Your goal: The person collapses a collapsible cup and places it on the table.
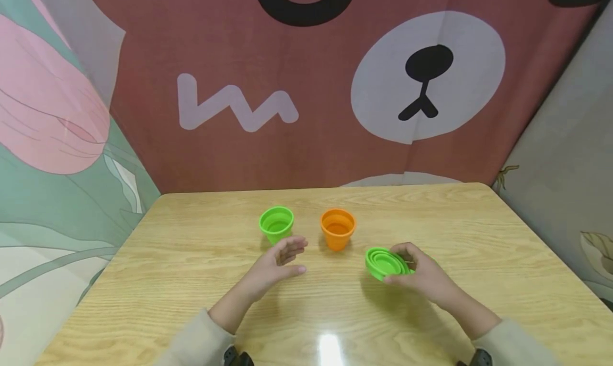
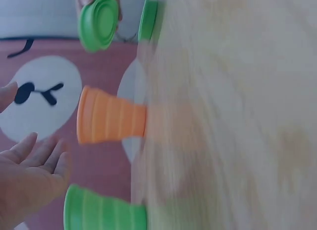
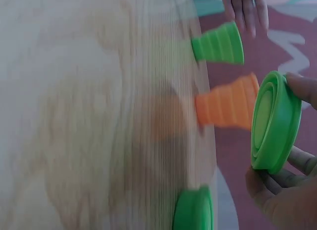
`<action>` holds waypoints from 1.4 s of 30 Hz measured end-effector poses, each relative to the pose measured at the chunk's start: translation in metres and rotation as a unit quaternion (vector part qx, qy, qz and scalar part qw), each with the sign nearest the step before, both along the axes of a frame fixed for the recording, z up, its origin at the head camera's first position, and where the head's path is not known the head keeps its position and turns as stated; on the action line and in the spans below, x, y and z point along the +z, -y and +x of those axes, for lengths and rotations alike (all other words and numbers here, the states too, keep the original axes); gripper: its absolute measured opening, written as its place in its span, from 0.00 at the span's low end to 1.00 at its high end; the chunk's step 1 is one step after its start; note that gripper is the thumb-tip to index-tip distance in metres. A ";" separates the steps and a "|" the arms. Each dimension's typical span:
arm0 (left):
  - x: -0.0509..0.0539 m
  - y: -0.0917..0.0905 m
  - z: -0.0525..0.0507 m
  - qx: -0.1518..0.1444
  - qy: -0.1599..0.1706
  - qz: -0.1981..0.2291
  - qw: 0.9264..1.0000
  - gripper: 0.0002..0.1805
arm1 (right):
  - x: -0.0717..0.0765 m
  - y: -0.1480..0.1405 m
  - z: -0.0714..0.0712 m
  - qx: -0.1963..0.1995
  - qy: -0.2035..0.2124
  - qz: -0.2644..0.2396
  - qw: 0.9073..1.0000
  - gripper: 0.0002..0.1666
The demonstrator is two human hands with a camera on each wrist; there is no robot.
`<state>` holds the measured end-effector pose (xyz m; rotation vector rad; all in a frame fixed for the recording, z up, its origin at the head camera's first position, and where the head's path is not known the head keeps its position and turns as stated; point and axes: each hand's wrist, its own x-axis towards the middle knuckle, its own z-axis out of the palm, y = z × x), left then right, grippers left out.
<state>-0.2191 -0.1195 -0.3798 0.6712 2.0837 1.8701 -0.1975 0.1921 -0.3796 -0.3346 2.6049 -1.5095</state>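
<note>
My right hand (image 1: 428, 275) grips a collapsed green folding cup (image 1: 384, 262) by its rim, thumb on one side and fingers on the other, raised above the tabletop. The flattened rings of this cup (image 3: 270, 123) show in the right wrist view. My left hand (image 1: 273, 267) holds nothing, its fingers extended, near an expanded green folding cup (image 1: 276, 222). Beside that cup stands an expanded orange folding cup (image 1: 338, 227), upright with its mouth up. Another flat green piece (image 3: 194, 210) rests on the table in both wrist views; in the head view the right hand mostly hides it.
Everything stands on a light wood-grain table (image 1: 191, 249). Behind its far edge hangs a reddish-brown cloth (image 1: 316, 158) with a cartoon animal face. Patterned cloths (image 1: 62, 206) hang at the sides.
</note>
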 end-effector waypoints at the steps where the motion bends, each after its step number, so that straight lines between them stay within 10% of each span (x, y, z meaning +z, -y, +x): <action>1: 0.001 0.003 -0.001 0.011 -0.008 -0.005 1.000 0.32 | 0.000 -0.003 -0.002 -0.007 0.000 0.002 1.000 0.37; 10: 0.011 0.024 -0.005 0.147 -0.089 -0.098 0.980 0.34 | -0.006 -0.030 -0.024 -0.052 -0.017 0.051 0.997 0.42; 16: 0.013 0.037 -0.017 0.207 -0.078 -0.133 0.966 0.40 | -0.011 -0.044 -0.039 -0.069 -0.011 0.071 0.995 0.45; 28: 0.000 0.057 -0.043 0.210 -0.012 -0.154 0.965 0.50 | -0.022 -0.053 -0.068 -0.065 0.006 0.111 0.992 0.56; 42: -0.010 0.054 -0.063 0.167 -0.033 -0.135 0.976 0.54 | -0.030 -0.051 -0.094 -0.038 -0.021 0.179 0.983 0.54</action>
